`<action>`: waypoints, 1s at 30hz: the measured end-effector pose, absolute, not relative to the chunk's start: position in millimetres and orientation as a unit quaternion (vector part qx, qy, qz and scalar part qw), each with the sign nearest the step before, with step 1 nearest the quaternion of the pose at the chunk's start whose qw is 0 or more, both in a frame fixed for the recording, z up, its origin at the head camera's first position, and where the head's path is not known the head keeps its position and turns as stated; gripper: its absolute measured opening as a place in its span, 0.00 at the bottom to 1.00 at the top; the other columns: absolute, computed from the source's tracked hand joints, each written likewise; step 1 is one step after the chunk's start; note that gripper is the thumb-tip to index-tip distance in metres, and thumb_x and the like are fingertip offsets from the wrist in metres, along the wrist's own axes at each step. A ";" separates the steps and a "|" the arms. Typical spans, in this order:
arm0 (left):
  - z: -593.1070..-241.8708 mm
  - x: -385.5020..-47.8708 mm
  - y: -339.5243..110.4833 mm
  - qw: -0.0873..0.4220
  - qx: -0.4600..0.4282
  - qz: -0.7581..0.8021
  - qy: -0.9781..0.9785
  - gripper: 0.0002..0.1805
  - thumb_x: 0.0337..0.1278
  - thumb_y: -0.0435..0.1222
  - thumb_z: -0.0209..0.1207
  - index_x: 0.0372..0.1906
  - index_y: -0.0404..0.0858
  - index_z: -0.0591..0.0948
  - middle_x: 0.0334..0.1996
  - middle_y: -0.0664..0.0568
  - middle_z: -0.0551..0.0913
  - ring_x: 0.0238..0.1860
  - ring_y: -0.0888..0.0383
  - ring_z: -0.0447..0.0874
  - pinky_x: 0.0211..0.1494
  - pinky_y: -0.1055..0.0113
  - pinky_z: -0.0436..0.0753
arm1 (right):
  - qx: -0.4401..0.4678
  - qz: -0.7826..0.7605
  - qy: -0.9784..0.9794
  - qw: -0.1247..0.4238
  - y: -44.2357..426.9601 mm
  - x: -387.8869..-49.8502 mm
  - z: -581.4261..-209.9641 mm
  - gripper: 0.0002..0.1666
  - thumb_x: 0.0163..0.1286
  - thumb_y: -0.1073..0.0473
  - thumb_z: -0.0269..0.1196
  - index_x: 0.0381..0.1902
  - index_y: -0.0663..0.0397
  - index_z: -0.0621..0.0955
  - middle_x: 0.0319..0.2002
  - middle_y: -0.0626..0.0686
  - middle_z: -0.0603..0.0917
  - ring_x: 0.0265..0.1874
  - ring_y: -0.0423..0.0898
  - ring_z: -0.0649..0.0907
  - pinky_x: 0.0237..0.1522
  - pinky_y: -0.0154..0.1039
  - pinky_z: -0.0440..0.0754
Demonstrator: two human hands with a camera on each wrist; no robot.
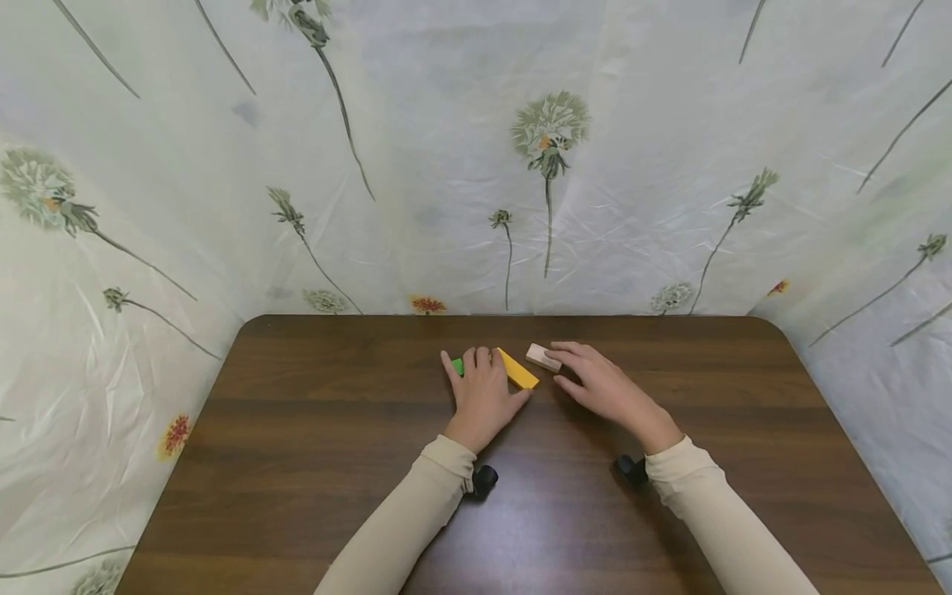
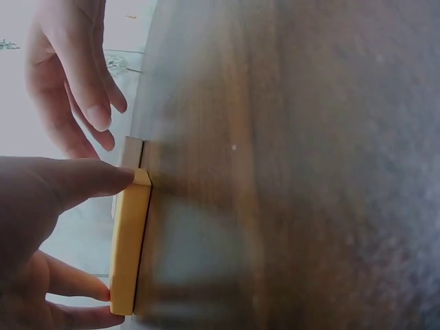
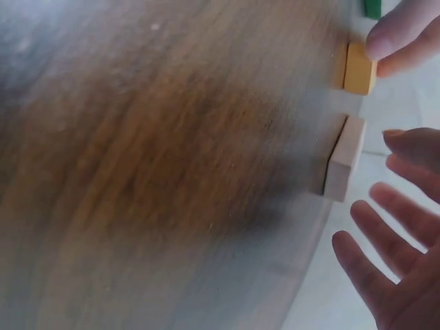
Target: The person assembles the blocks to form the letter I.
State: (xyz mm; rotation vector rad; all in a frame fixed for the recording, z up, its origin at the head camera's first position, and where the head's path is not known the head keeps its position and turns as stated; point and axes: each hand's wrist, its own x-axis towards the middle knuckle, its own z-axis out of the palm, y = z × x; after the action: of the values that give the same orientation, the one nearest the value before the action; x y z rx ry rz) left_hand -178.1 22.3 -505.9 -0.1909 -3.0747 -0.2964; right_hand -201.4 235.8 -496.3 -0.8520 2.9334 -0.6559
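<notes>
Fabric (image 1: pixel 439 207) printed with dandelions hangs beyond both hands, and on its near side a dark wood-grain tabletop (image 1: pixel 297 463) spreads beneath them. Cream sleeves (image 1: pixel 405 529) cover both forearms, and a small black wrist device (image 1: pixel 485 481) sits on the inner side of the left wrist, with another at the right.

The left hand (image 1: pixel 483 395) pinches a yellow rectangular block (image 1: pixel 518 369) lengthwise, thumb at the end toward the person and fingertips at the far end; the block appears to rest on the wood. The right hand (image 1: pixel 601 384) holds nothing: its fingers are spread and loosely bent, apart from the pale wooden block (image 1: pixel 543 357) that lies just off their tips, on the side toward the left hand. A green block (image 1: pixel 457 366), the least visible piece, shows beyond the left hand by its little finger; whether that finger touches it I cannot tell.

The handling looks to be at an early or middle stage: one block is gripped, the pale one is ungripped, and none is seen stacked on another. How much is left cannot be told.
</notes>
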 end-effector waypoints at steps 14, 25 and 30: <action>-504.7 -181.5 19.4 0.002 -0.069 -0.128 -0.989 0.48 0.58 0.65 0.65 0.74 0.36 0.72 0.66 0.44 0.75 0.72 0.42 0.68 0.78 0.26 0.49 | -0.271 -0.204 0.941 0.019 230.9 -211.1 -499.0 0.25 0.74 0.63 0.64 0.67 0.62 0.78 0.67 0.64 0.78 0.67 0.62 0.78 0.67 0.61 0.76; -497.8 -186.2 15.6 -0.035 -0.076 -0.151 -0.985 0.46 0.57 0.61 0.69 0.74 0.39 0.72 0.68 0.46 0.74 0.73 0.41 0.68 0.79 0.27 0.46 | -0.272 -0.245 0.930 0.038 230.4 -220.6 -502.2 0.34 0.67 0.63 0.72 0.70 0.63 0.75 0.69 0.64 0.75 0.36 0.43 0.87 0.39 0.41 0.85; -494.7 -187.0 12.5 -0.052 -0.091 -0.151 -0.983 0.45 0.57 0.59 0.70 0.74 0.40 0.72 0.70 0.48 0.75 0.73 0.43 0.69 0.79 0.28 0.43 | -0.267 -0.276 0.922 0.058 232.0 -225.7 -504.6 0.39 0.65 0.63 0.74 0.71 0.66 0.73 0.71 0.66 0.73 0.36 0.43 0.89 0.40 0.41 0.87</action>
State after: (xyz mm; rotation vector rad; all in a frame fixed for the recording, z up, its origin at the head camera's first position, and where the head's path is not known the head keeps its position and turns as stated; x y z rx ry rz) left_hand -187.0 12.5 -494.7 -0.2963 -3.1938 -0.4913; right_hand -225.7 232.0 -504.6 -0.8107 2.7933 -0.8353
